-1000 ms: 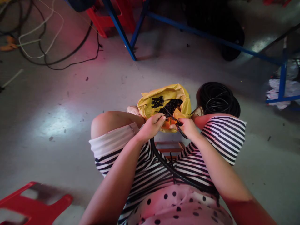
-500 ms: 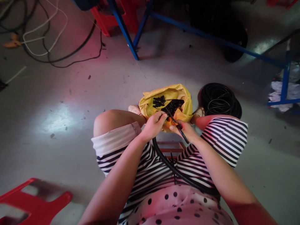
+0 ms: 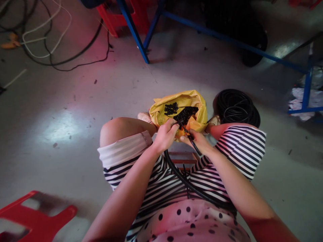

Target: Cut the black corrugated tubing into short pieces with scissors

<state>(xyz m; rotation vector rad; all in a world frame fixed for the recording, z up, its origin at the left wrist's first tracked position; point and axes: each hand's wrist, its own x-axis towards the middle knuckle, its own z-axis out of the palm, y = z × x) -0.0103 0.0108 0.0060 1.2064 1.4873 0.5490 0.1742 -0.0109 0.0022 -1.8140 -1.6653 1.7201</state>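
Observation:
My left hand (image 3: 166, 134) is closed round a black corrugated tube (image 3: 176, 171), its end over the mouth of a yellow bag (image 3: 194, 95). From that hand the tube curves down across my lap. My right hand (image 3: 198, 139) grips black-handled shears (image 3: 194, 146) with a bit of orange near the pivot. Their jaws meet the tube end just beyond my left fingertips; how far they are closed is too small to tell. Inside the bag lie many short black tube pieces (image 3: 186, 113), with a smaller cluster (image 3: 171, 109) on its left fold.
A coil of black tubing (image 3: 237, 107) lies on the floor right of the bag. Blue metal legs (image 3: 143, 50) and a red stool (image 3: 123, 16) stand ahead. Cables (image 3: 68, 64) sprawl at upper left; another red stool (image 3: 37, 215) is at lower left.
My right hand and the shears have shifted slightly left, toward my left hand. The left hand keeps its hold on the tube over the bag.

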